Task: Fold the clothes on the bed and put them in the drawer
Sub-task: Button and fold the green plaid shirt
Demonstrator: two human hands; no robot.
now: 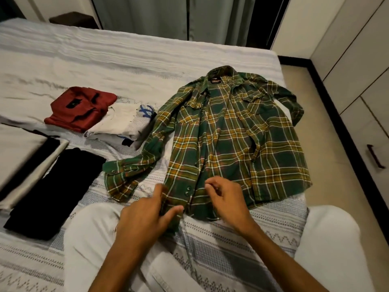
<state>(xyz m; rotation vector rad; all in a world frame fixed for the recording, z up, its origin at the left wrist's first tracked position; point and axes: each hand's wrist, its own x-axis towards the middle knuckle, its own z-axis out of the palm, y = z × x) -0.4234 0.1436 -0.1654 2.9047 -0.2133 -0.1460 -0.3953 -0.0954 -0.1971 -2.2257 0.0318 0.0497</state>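
Far left of the left hand lie black trousers, a red shirt and a white shirt. That hand pinches the plaid shirt hem; just right, the right hand pinches its placket, the shirt spread flat on the bed beyond both.

You have one green plaid shirt spread out on the right of the bed. To the left lie three folded garments: one red, one white, one black. Your two hands, left and right, are at the near hem.
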